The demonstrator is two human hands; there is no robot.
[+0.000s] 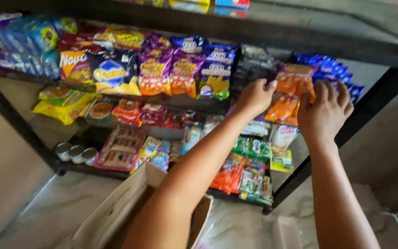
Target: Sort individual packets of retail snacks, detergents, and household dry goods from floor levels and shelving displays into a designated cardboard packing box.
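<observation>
Nearest the camera, an open cardboard box (130, 212) sits on the pale floor (56, 207) below the forearms, flaps up, handy to the rack. Beyond it, the black metal shelf rack (374, 106) holds snacks in tiers so each front faces out. On the upper tier, the left hand (255, 96) curls loosely closed against the orange snack packets (285, 103), while the right hand (325, 113) lies over them with fingers spread flat, seemingly pressing the stack square. Farther left stand purple chip bags (169, 69) and, lower down, small tins (76, 153).
</observation>
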